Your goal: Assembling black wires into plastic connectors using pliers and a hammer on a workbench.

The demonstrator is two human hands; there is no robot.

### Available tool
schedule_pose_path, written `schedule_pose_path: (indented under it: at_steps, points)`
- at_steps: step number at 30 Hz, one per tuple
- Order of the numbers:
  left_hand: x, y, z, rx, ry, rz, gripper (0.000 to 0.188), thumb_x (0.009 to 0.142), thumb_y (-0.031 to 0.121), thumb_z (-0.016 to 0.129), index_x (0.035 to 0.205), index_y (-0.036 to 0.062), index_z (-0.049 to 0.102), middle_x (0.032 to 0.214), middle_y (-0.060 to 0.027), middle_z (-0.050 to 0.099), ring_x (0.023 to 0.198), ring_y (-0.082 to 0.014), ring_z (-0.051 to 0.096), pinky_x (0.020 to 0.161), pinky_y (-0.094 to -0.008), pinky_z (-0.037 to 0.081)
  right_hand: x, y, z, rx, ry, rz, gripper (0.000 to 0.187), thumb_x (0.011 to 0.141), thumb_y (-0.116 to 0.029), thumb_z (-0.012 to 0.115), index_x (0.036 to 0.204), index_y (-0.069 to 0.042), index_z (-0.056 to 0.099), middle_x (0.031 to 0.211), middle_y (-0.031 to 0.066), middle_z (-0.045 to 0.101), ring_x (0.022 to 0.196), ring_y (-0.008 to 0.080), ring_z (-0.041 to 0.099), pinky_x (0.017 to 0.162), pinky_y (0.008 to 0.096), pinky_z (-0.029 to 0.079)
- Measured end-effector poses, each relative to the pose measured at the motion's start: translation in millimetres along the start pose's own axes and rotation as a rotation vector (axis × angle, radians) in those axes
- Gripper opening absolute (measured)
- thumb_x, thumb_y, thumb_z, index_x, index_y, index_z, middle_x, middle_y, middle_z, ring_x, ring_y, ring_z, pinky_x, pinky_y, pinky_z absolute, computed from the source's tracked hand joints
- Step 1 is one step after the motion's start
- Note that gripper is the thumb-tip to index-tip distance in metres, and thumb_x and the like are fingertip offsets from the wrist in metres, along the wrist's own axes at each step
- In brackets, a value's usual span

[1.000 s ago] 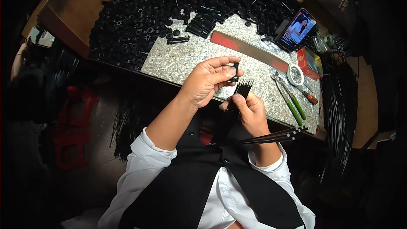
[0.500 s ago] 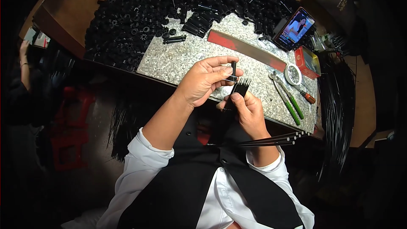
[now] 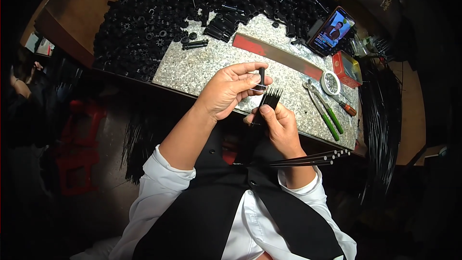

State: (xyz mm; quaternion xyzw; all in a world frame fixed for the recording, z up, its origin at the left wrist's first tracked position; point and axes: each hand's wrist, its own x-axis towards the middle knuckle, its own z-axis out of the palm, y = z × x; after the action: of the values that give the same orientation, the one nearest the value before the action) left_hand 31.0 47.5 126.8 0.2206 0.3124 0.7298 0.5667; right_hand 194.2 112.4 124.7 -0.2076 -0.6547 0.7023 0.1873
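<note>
My left hand (image 3: 224, 89) is closed on a small black tube-shaped piece (image 3: 262, 75), which looks like an umbrella runner and stands upright between thumb and fingers. A fine pale wire shows at its lower end, by the thumb. Just below and to the right, my right hand (image 3: 283, 127) is wrapped round a bundle of thin black ribs (image 3: 272, 99). Their tips fan upward, close under the runner; I cannot tell whether any touch it. The lower part of the bundle is lost against the dark clothing.
A big heap of black plastic parts (image 3: 159, 19) covers the table's far left and back. On the speckled tabletop (image 3: 192, 70) lie a red-grey bar (image 3: 279, 55), green-handled pliers (image 3: 329, 120), a bowl (image 3: 330, 83), a screwdriver (image 3: 349, 109) and a red box (image 3: 346, 70). A phone (image 3: 332, 30) stands behind.
Both hands keep their grips and stay close together, almost unmoved. The whole view has shifted slightly. At far left, another person's arm has moved lower.
</note>
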Motion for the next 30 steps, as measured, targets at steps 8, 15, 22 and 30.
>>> schedule_pose_path:
  at_steps: [8,15,22,30]
  points:
    - [0.7,-1.8,-2.5,0.042,-0.013,-0.014,0.034,0.088,0.005,0.058,0.122,0.0001,0.053,0.097,-0.0103,0.065,0.09,-0.0147,0.063,0.076,-0.0242,0.052,-0.6,-0.3,-1.4,-0.001,-0.013,-0.014,0.026,0.097,-0.019,0.047,0.093,0.003,0.059,0.08,0.0097,0.065,0.076,0.0137,0.062,0.073,0.0265,0.049]
    - [4.9,-2.5,-2.6,-0.002,0.003,-0.01,0.034,0.088,0.004,0.058,0.121,-0.0001,0.054,0.099,-0.0103,0.064,0.091,-0.0151,0.063,0.078,-0.0259,0.052,0.8,2.6,-3.2,0.005,-0.016,-0.018,0.025,0.097,-0.019,0.047,0.094,0.003,0.059,0.082,0.0098,0.065,0.077,0.014,0.061,0.073,0.0266,0.049]
    - [4.7,-0.9,-1.5,0.007,-0.039,-0.055,0.032,0.089,0.003,0.056,0.121,-0.0006,0.054,0.1,-0.0127,0.064,0.087,-0.0158,0.063,0.08,-0.028,0.053,2.5,-0.8,0.1,0.017,0.012,-0.006,0.023,0.096,-0.017,0.049,0.097,0.003,0.06,0.079,0.0058,0.065,0.075,0.0095,0.059,0.071,0.0238,0.047]
    - [5.0,0.7,-1.3,0.018,-0.071,-0.063,0.032,0.088,0.004,0.057,0.12,-0.0007,0.054,0.1,-0.0124,0.064,0.087,-0.0153,0.063,0.078,-0.0273,0.053,2.9,-1.2,-1.0,-0.032,0.001,-0.015,0.023,0.095,-0.016,0.05,0.103,0.004,0.059,0.079,0.007,0.065,0.075,0.0107,0.06,0.071,0.0245,0.047]
